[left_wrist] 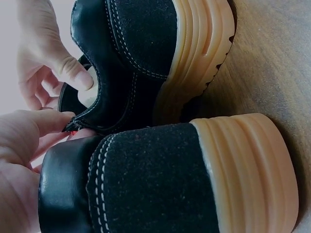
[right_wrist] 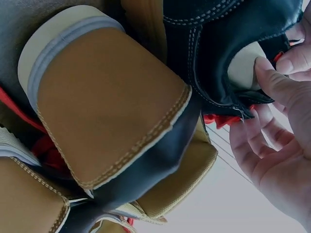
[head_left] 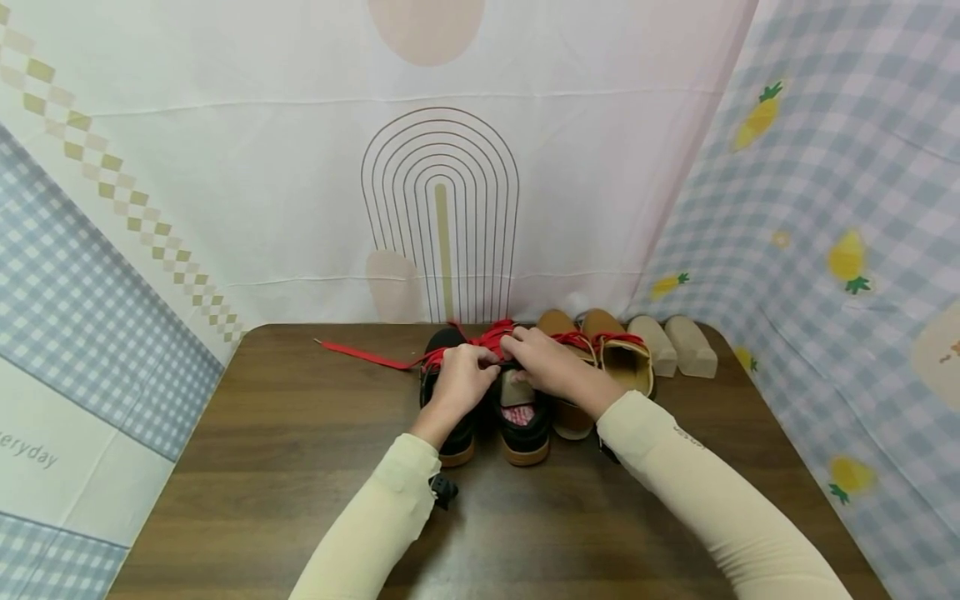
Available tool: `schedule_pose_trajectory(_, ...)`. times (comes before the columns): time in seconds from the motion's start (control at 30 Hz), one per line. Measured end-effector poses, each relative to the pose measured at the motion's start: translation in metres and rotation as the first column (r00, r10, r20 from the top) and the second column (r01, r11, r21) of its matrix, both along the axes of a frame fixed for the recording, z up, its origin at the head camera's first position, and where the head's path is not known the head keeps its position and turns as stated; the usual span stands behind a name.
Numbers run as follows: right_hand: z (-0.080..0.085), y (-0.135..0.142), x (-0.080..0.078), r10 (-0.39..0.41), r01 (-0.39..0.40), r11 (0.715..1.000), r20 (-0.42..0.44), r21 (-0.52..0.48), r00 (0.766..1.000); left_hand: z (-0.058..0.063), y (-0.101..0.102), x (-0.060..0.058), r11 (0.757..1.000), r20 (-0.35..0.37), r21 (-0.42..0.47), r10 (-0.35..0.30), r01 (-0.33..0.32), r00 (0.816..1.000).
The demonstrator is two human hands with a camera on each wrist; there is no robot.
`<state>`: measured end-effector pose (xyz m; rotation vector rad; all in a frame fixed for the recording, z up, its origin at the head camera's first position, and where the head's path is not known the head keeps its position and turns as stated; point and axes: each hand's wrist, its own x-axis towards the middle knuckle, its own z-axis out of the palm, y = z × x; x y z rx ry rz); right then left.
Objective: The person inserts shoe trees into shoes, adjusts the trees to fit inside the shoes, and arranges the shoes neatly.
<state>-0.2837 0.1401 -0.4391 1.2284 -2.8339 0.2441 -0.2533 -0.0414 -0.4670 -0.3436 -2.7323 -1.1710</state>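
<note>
Two black shoes with red laces and tan soles stand side by side on the table. The right-hand black shoe [head_left: 525, 433] has a beige block [head_left: 517, 389] in its opening. With its fingertips, my left hand [head_left: 461, 383] pinches the upper edge of that shoe near the laces. My right hand [head_left: 551, 362] grips the shoe's other side; its thumb lies against the beige block [right_wrist: 241, 68] and its fingers curl outside near the red lace [right_wrist: 221, 120]. Left of it stands the other black shoe [left_wrist: 155, 174], its lace end [head_left: 360, 354] stretched out leftward.
Close on the right are two tan shoes [right_wrist: 107, 102] with red laces. Two beige blocks [head_left: 692, 350] sit at the table's back right. The wooden table [head_left: 300, 467] meets a printed cloth [head_left: 585, 192] at its back edge.
</note>
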Motion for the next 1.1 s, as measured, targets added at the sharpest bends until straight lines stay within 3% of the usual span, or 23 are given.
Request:
schedule_pose_trajectory(0.8,-0.0069,-0.0037,0.0030,-0.020,0.021,0.999,-0.027,0.032,0.999,-0.0015,-0.0009,-0.0016,1.000,-0.012,-0.003,-0.006,0.006,1.000)
schedule_pose_trajectory(1.1,-0.0103,0.0041,0.0021,-0.003,-0.001,0.997,-0.059,-0.073,0.998,-0.0013,0.0008,-0.0013,1.000,-0.011,0.008,0.000,0.000,1.000)
